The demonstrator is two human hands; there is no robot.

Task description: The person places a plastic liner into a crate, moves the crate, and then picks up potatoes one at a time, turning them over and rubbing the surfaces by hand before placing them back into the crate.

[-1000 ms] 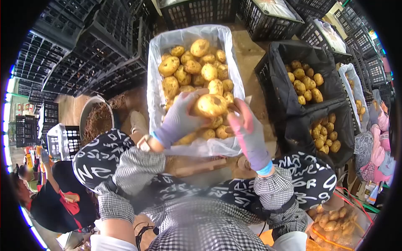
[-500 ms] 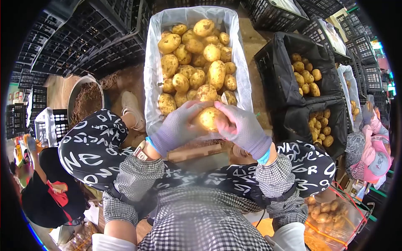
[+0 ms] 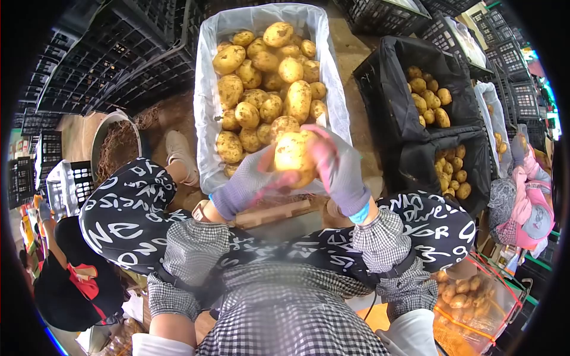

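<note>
Between my two gloved hands is a large yellow potato, bright on its upper side. My left hand closes on it from the left and below, its fingers partly smeared by motion. From the right, my right hand grips the same potato, fingers over its far edge. Both hands are over the near end of a crate lined with white plastic. Soil-flecked potatoes fill that crate, and the nearest ones are partly hidden by my hands.
Black-lined crates with potatoes stand at the right. Stacked black crates rise at the left, with a bucket of dry brown debris below them. One person is at lower left, another in pink at far right. Bagged potatoes lie lower right.
The potato has been turned and raised slightly between my hands, and both hands have changed their hold. The whole view has shifted a little, so the crate appears further left.
</note>
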